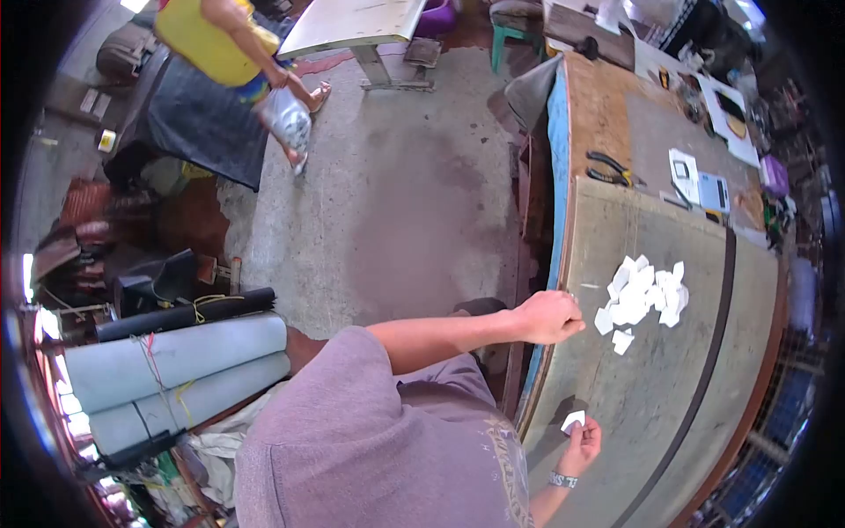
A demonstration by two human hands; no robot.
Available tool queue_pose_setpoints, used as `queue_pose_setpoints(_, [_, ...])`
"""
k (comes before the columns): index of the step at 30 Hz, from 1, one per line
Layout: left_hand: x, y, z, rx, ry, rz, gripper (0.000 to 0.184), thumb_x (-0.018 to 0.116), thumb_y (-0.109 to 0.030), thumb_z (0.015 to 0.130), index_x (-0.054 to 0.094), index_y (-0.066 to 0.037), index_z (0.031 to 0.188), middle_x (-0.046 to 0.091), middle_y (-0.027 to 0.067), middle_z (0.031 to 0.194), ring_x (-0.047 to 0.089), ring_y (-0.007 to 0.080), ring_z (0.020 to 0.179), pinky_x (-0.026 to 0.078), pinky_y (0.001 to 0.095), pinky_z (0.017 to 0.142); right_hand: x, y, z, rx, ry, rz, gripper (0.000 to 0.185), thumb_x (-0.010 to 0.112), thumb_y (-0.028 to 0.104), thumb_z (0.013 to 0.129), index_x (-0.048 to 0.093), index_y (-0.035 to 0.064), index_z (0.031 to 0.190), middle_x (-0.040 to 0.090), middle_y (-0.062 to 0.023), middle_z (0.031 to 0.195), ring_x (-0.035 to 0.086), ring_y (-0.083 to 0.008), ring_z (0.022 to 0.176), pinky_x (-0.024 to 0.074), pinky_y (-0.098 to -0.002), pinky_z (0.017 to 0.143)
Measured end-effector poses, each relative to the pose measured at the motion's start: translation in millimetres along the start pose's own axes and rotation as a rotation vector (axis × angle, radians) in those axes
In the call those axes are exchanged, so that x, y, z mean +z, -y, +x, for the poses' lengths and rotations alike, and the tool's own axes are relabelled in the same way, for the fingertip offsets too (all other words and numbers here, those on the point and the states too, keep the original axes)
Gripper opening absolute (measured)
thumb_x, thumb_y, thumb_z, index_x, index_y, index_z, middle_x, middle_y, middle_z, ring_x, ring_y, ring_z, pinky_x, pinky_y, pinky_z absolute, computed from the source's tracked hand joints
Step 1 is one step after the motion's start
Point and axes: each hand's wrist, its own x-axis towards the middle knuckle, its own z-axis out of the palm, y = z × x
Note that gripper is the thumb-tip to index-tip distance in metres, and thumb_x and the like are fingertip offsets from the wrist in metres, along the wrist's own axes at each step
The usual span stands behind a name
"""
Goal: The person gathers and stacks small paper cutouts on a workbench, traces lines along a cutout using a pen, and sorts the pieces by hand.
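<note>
My left hand point(550, 318) is held above the near edge of the worktable, fingers curled closed. Whatever it may grip is hidden by the fingers. My right hand point(583, 447), with a band on its wrist, pinches a small white angular piece point(574, 421) between thumb and fingers, low over the tabletop. Just beyond my left hand lies a loose heap of similar white pieces point(632, 297), some overlapping. One or two small white pieces point(622, 341) sit at the heap's near side.
The worktable point(651, 396) has a dark strip point(704, 378) along it. Pliers point(612, 169) and a blue-grey device point(713, 192) lie further left. A person in a yellow top point(207, 40) holds a plastic bag point(288, 119) across the floor. Large rolls point(176, 352) lie behind me.
</note>
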Motion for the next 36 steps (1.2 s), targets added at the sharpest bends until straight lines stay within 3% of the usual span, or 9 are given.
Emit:
queue_pose_setpoints(5, [13.0, -2.1, -46.0, 0.010, -0.108, -0.027, 0.011, 0.070, -0.016, 0.089, 0.067, -0.006, 0.087, 0.068, 0.0144, 0.088, 0.067, 0.0375, 0.090, 0.053, 0.0490, 0.077, -5.8, -17.5, 39.8, -0.120, 0.057, -0.012, 0.013, 0.067, 0.005, 0.099, 0.063, -0.0007, 0.110, 0.067, -0.0047, 0.095, 0.065, -0.0115, 0.084, 0.0550, -0.0279, 0.077])
queue_pose_setpoints(12, [3.6, -1.7, -104.9, 0.006, -0.127, 0.142, 0.009, 0.070, -0.016, 0.092, 0.068, -0.008, 0.090, 0.068, 0.0124, 0.090, 0.067, 0.0358, 0.091, 0.054, 0.0459, 0.079, -4.0, -80.5, 87.7, -0.315, -0.048, -0.150, 0.009, 0.068, 0.006, 0.098, 0.062, 0.0009, 0.104, 0.065, -0.0041, 0.087, 0.062, -0.0109, 0.076, 0.0518, -0.0258, 0.067])
queue_pose_setpoints(15, [-3.0, -14.2, -116.0, -0.096, -0.176, 0.132, 0.010, 0.071, -0.017, 0.092, 0.070, -0.008, 0.092, 0.069, 0.0129, 0.092, 0.067, 0.0363, 0.093, 0.054, 0.0461, 0.080, 10.5, -51.5, 76.8, -0.161, -0.034, -0.049, 0.009, 0.067, 0.010, 0.100, 0.062, 0.0030, 0.100, 0.065, -0.0011, 0.086, 0.061, -0.0090, 0.071, 0.0507, -0.0248, 0.061])
queue_pose_setpoints(19, [7.6, -8.8, -93.6, -0.102, -0.050, 0.092, 0.010, 0.071, -0.017, 0.091, 0.070, -0.007, 0.093, 0.069, 0.0134, 0.092, 0.067, 0.0363, 0.093, 0.054, 0.0462, 0.079, -2.7, -104.4, 105.8, -0.201, -0.086, -0.026, 0.011, 0.069, 0.012, 0.099, 0.062, 0.0030, 0.099, 0.064, -0.0019, 0.082, 0.061, -0.0099, 0.068, 0.0486, -0.0251, 0.055])
queue_pose_setpoints(24, [31.1, -7.1, -22.0, 0.105, -0.009, 0.030, 0.010, 0.070, -0.017, 0.091, 0.067, -0.008, 0.094, 0.067, 0.0114, 0.090, 0.067, 0.0338, 0.092, 0.054, 0.0455, 0.078, -15.7, -127.7, 111.4, -0.190, -0.110, -0.083, 0.011, 0.072, 0.010, 0.096, 0.062, 0.0043, 0.097, 0.061, -0.0003, 0.079, 0.060, -0.0097, 0.065, 0.0496, -0.0249, 0.056])
queue_pose_setpoints(28, [28.6, -7.4, 14.6, 0.147, -0.055, 0.119, 0.010, 0.070, -0.018, 0.090, 0.067, -0.010, 0.095, 0.067, 0.0116, 0.090, 0.068, 0.0337, 0.092, 0.055, 0.0465, 0.078, -11.6, -116.9, 101.0, -0.161, -0.110, 0.026, 0.014, 0.075, 0.010, 0.094, 0.062, 0.0062, 0.095, 0.062, -0.0003, 0.077, 0.059, -0.0099, 0.064, 0.0481, -0.0264, 0.054])
queue_pose_setpoints(29, [32.9, -6.5, 18.8, 0.143, -0.042, 0.142, 0.010, 0.070, -0.019, 0.090, 0.067, -0.010, 0.095, 0.068, 0.0117, 0.090, 0.068, 0.0338, 0.092, 0.055, 0.0469, 0.078, -1.6, -80.1, 83.5, -0.193, -0.017, 0.100, 0.014, 0.075, 0.010, 0.093, 0.061, 0.0073, 0.095, 0.064, -0.0017, 0.079, 0.061, -0.0114, 0.067, 0.0503, -0.0274, 0.057])
queue_pose_setpoints(32, [12.6, 3.4, 22.9, 0.209, -0.028, -0.061, 0.011, 0.071, -0.016, 0.088, 0.068, -0.007, 0.094, 0.068, 0.0154, 0.091, 0.067, 0.0367, 0.088, 0.055, 0.0464, 0.077, 9.6, -49.7, 68.9, -0.085, -0.045, 0.001, 0.012, 0.075, 0.009, 0.093, 0.064, 0.0059, 0.096, 0.065, 0.0003, 0.080, 0.060, -0.0091, 0.068, 0.0498, -0.0266, 0.060])
queue_pose_setpoints(36, [-4.7, 3.6, 37.7, 0.120, -0.001, 0.072, 0.016, 0.075, -0.009, 0.087, 0.071, -0.003, 0.101, 0.069, 0.0130, 0.093, 0.070, 0.0292, 0.084, 0.056, 0.0401, 0.075, 17.8, -40.7, 53.8, 0.000, -0.159, -0.002, 0.011, 0.076, 0.008, 0.093, 0.067, 0.0040, 0.098, 0.065, 0.0030, 0.080, 0.059, -0.0060, 0.071, 0.0491, -0.0256, 0.063])
